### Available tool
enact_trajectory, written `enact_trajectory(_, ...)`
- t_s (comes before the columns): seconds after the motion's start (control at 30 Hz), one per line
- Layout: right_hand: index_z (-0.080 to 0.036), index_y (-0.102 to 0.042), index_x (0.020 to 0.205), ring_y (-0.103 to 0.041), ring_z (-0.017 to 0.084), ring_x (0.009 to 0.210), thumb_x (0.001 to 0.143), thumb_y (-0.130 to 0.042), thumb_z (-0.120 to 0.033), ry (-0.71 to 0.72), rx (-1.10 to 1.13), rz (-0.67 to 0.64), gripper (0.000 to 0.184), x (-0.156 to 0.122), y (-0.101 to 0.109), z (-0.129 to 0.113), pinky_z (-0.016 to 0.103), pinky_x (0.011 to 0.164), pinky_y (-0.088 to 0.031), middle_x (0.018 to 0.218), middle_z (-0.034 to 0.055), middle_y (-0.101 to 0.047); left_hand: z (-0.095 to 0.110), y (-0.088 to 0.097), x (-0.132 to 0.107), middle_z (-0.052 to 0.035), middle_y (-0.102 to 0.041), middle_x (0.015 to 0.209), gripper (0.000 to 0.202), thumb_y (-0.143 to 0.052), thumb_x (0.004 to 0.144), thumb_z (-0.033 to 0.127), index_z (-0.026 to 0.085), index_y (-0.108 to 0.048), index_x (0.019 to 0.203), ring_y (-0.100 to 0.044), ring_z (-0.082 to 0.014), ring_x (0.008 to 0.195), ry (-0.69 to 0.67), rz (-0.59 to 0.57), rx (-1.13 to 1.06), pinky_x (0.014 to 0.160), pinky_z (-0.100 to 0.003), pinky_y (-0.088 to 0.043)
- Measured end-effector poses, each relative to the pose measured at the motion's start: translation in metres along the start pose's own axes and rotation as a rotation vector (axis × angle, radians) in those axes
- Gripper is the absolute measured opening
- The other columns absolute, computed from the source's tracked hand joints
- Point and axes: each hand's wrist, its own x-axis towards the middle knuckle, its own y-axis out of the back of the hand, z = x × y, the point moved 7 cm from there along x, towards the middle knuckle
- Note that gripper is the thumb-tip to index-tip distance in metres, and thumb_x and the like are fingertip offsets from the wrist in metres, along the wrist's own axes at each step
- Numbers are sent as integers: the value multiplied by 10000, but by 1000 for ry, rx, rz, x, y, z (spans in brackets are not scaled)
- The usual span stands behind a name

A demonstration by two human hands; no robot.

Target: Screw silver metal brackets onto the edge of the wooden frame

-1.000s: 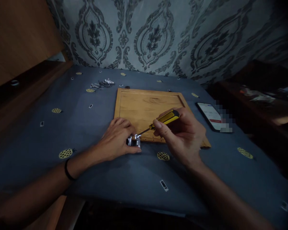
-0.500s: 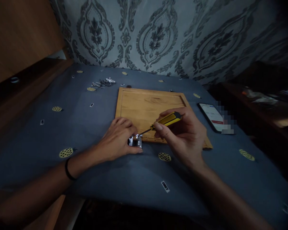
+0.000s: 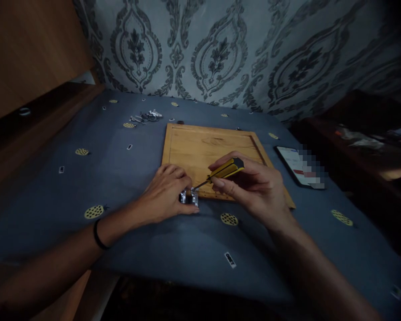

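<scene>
A framed wooden panel lies flat on the cloth-covered table. At its near edge is a small shiny metal hinge, held between the thumb and fingers of my left hand. Part of the hinge is hidden by those fingers. My right hand is closed around the yellow-and-black handle of a screwdriver. The thin shaft slants down to the left, and its tip meets the top of the hinge. A screw cannot be made out there.
Several loose metal pieces lie beyond the panel to the left. A phone with a lit screen rests to the right. Dark blue cloth printed with pineapples covers the table, patterned fabric hangs behind, and wooden furniture stands at left.
My right hand and the screwdriver handle have shifted slightly left and down, with the handle turned a little. The tip stays at the hinge. My left hand keeps its hold.
</scene>
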Motion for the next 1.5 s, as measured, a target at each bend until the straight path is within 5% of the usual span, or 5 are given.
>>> enact_trajectory(0.17,-220,-638,750,-600,99,491,725,-914,-436,-17,44,200,352,-5,1,7,232,443,-512,715,-40,-623,1,1,0,-57,-654,1019,448,-830,781,574,187,-683,952,-573,-284,1072,-18,-1,1,1031,-474,-428)
enact_trajectory(0.37,-256,-645,815,-576,117,470,840,-812,-490,180,123,554,288,-15,22,0,275,417,-488,712,-31,-653,0,2,0,-48,-655,1017,465,-852,755,576,200,-677,963,-580,-285,1066,-13,-2,-14,1028,-466,-429)
enact_trajectory(0.63,-220,-608,752,-582,92,467,801,-849,-479,22,30,338,357,-7,10,9,234,438,-496,643,-52,-591,2,2,1,-50,-653,1020,456,-889,735,522,187,-682,966,-579,-277,1065,5,-16,-12,1041,-455,-418)
enact_trajectory(1.23,-225,-587,748,-597,108,504,789,-863,-453,37,0,277,360,-7,1,17,236,466,-513,645,-60,-561,2,2,1,-32,-654,1005,412,-889,733,496,209,-677,940,-582,-274,1045,-16,12,-31,1023,-463,-421)
enact_trajectory(1.5,-220,-716,944,-634,117,558,772,-860,-514,-43,79,86,370,0,1,15,253,542,-547,746,-24,-667,2,2,1,-37,-654,1013,403,-893,728,502,208,-675,896,-579,-275,1055,-9,-2,-31,1021,-458,-419)
